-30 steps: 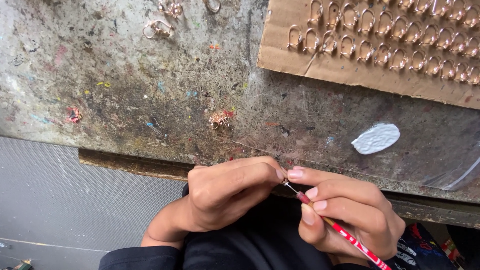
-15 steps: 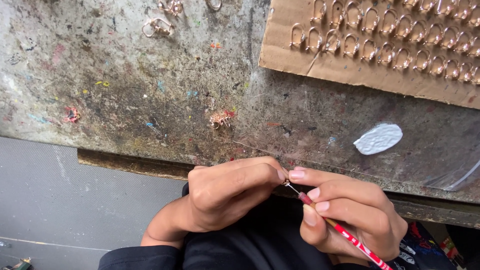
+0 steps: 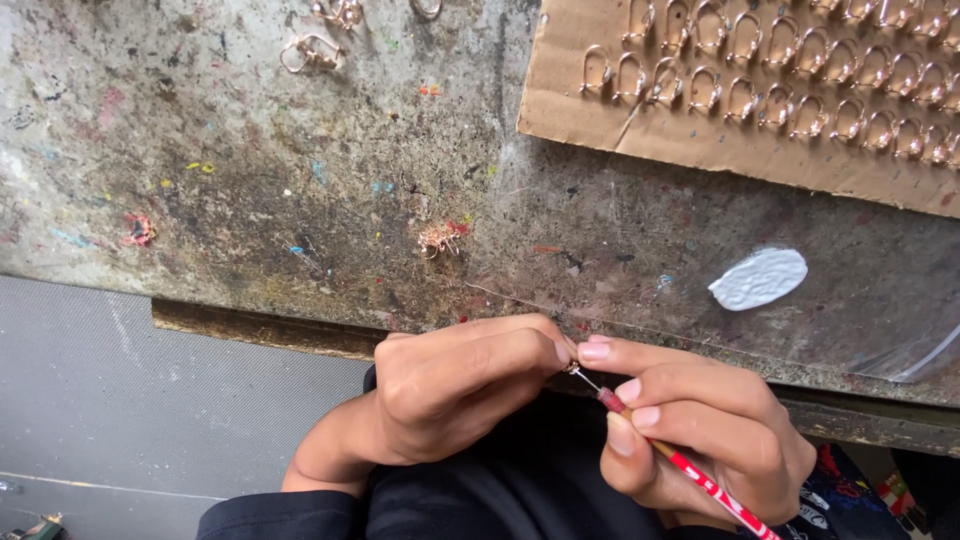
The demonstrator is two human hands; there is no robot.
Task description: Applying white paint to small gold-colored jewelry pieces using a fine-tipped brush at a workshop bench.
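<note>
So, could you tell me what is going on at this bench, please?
A person's left hand pinches something tiny, hidden by the fingers, while the right hand holds a thin red brush with its tip against it. Both hands are at the near edge of a stained workbench. Farther back, a cardboard sheet carries rows of metal ear hooks, and a white paint blob sits nearby.
</note>
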